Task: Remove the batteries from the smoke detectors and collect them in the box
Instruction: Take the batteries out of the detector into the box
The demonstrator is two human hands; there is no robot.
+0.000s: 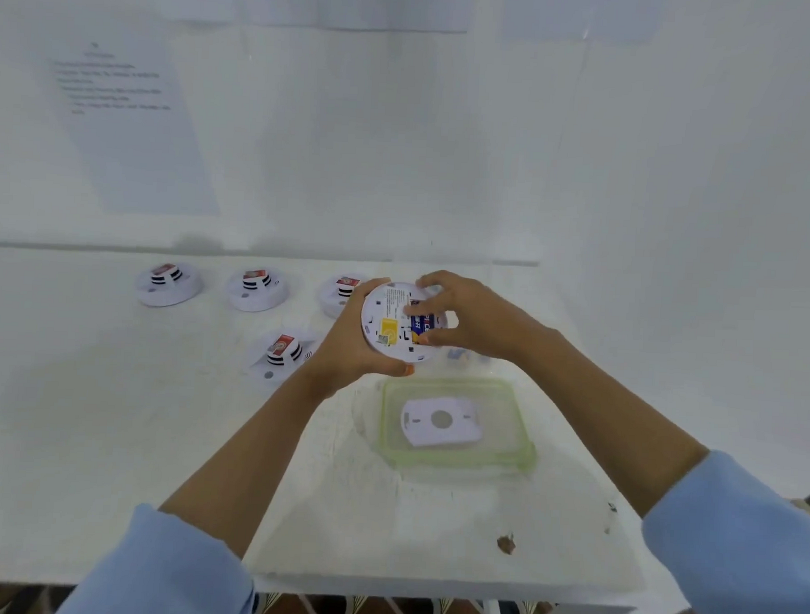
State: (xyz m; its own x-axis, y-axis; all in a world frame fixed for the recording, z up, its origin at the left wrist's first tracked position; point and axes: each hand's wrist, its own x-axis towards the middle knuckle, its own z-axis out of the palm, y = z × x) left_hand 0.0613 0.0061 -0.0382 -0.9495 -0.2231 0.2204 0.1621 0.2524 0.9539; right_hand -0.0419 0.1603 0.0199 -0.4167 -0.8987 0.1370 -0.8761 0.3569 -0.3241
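My left hand (351, 337) grips a round white smoke detector (386, 327) by its left rim, back side turned up, above the table. A blue battery (422, 323) sits in its compartment beside a yellow label. My right hand (463, 316) has thumb and fingers curled onto the battery and the detector's right side. Below the hands stands a clear box with a green rim (524, 451); a white back plate (440, 422) lies inside it.
Three more white detectors (167, 283) (257, 289) (338, 294) stand in a row at the back of the white table (111, 410), and another one (282, 355) lies closer. A printed sheet (123, 122) hangs on the wall. A brown speck (505, 543) marks the table's front right.
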